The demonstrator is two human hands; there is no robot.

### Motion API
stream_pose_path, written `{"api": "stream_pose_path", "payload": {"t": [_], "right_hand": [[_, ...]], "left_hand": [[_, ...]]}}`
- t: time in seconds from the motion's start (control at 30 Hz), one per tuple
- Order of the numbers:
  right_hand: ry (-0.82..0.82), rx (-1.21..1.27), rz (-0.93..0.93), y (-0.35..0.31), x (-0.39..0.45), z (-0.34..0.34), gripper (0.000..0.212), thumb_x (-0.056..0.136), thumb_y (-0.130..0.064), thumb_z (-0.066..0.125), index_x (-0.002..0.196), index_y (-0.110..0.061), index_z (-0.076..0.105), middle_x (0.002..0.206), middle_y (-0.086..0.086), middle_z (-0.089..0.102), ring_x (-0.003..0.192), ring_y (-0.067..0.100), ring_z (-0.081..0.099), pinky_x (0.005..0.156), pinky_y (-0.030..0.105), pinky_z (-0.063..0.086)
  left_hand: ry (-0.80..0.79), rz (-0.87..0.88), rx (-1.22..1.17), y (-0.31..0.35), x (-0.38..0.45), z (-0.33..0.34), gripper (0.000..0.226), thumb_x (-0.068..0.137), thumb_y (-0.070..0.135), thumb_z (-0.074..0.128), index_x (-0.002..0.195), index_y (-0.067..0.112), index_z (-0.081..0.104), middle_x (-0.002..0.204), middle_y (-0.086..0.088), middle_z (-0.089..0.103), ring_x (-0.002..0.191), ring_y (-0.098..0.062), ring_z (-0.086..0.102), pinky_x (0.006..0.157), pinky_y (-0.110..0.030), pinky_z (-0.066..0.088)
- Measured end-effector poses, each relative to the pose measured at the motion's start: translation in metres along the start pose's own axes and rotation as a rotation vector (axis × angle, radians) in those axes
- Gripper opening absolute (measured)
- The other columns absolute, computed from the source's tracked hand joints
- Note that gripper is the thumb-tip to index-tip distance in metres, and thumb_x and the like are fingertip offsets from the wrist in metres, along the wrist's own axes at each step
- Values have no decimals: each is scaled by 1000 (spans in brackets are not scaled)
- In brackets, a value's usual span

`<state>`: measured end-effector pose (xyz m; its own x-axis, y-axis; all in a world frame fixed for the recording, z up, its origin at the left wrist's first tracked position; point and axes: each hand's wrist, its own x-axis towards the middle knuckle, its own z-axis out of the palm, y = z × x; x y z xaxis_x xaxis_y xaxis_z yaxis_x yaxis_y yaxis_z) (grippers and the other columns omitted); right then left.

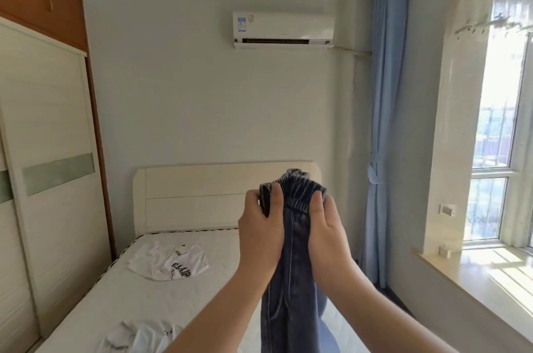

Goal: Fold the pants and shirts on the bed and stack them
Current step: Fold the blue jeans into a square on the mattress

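Note:
A pair of dark blue jeans [291, 280] hangs in the air over the bed [121, 295], held up by the elastic waistband. My left hand [261, 225] grips the left side of the waistband and my right hand [326, 225] grips the right side, the two hands close together. The legs drop straight down out of the bottom of the frame. A white shirt with black lettering [170, 261] lies crumpled on the mattress towards the headboard. Another white shirt [141, 336] lies rumpled near the bottom edge.
A tall wardrobe [49, 150] runs along the bed's left side. The cream headboard [196, 196] stands against the far wall under an air conditioner [284, 29]. A blue curtain [383, 121] and a window ledge [473, 283] are on the right.

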<state>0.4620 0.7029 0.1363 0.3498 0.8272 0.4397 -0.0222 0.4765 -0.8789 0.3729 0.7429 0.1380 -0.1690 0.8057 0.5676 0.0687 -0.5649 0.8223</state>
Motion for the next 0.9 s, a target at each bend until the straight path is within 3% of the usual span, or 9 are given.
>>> {"api": "stream_pose_path", "payload": {"t": [0.1, 0.17, 0.3, 0.4, 0.47, 0.57, 0.67, 0.77, 0.9], "right_hand": [[-215, 171, 70, 2, -4, -2, 43, 89, -60, 36, 107, -36, 67, 103, -10, 75, 101, 5, 69, 80, 20, 55], [-279, 236, 122, 5, -1, -5, 42, 92, -54, 34, 115, -33, 63, 110, -14, 73, 106, -3, 64, 80, 11, 51], [-406, 234, 226, 9, 11, -15, 48, 106, -34, 14, 121, -28, 60, 126, -13, 62, 120, -2, 54, 101, 18, 39], [-486, 192, 205, 12, 18, -25, 47, 106, -23, 17, 122, -22, 61, 130, -10, 63, 124, 1, 54, 100, 19, 42], [-392, 111, 126, 17, 25, -35, 40, 106, -14, 26, 119, -17, 64, 122, -4, 69, 120, 10, 60, 92, 23, 51], [-103, -154, -12, 33, 37, -55, 25, 103, -29, 46, 125, -24, 57, 120, -11, 68, 116, 11, 61, 94, 27, 47], [-240, -252, 90, 52, 42, -66, 65, 91, -56, 54, 148, -33, 32, 133, -24, 50, 123, 3, 49, 102, 29, 35], [-433, -102, 188, 66, 45, -61, 58, 90, -47, 57, 140, -21, 48, 131, -5, 63, 122, 14, 59, 105, 34, 45], [-338, -57, 210, 63, 46, -53, 37, 83, -39, 68, 108, -12, 68, 106, 11, 74, 99, 26, 71, 87, 37, 57]], "left_hand": [[-126, -37, -50, -7, 2, -5, 76, 57, 99, 43, 96, 34, 50, 88, 24, 66, 76, 3, 65, 62, -15, 48], [-177, -66, -84, -14, 5, -10, 81, 50, 95, 58, 104, 36, 51, 93, 23, 68, 84, 2, 67, 71, -21, 52], [-203, -106, -75, -25, 14, -19, 65, 55, 69, 81, 108, 41, 56, 101, 17, 71, 96, -4, 69, 85, -33, 56], [-176, -145, -154, -30, 21, -28, 37, 70, 41, 70, 104, 32, 62, 100, 2, 72, 97, -20, 69, 90, -51, 55], [-177, -183, -188, -32, 25, -36, 30, 73, 27, 61, 103, 25, 64, 99, -6, 71, 99, -28, 68, 93, -55, 53], [-234, -201, -196, -34, 28, -47, 26, 75, 24, 58, 100, 22, 64, 94, -3, 70, 97, -26, 65, 93, -49, 51], [-297, -183, -228, -34, 28, -55, 27, 77, 25, 57, 102, 18, 63, 94, -3, 68, 94, -21, 64, 87, -40, 51], [-376, -167, -276, -34, 26, -60, 23, 81, 22, 57, 103, 19, 64, 97, -4, 69, 93, -20, 66, 77, -30, 54], [-478, -115, -313, -37, 23, -69, 27, 85, 16, 59, 110, 22, 64, 104, -5, 71, 98, -20, 68, 78, -24, 54]]}}
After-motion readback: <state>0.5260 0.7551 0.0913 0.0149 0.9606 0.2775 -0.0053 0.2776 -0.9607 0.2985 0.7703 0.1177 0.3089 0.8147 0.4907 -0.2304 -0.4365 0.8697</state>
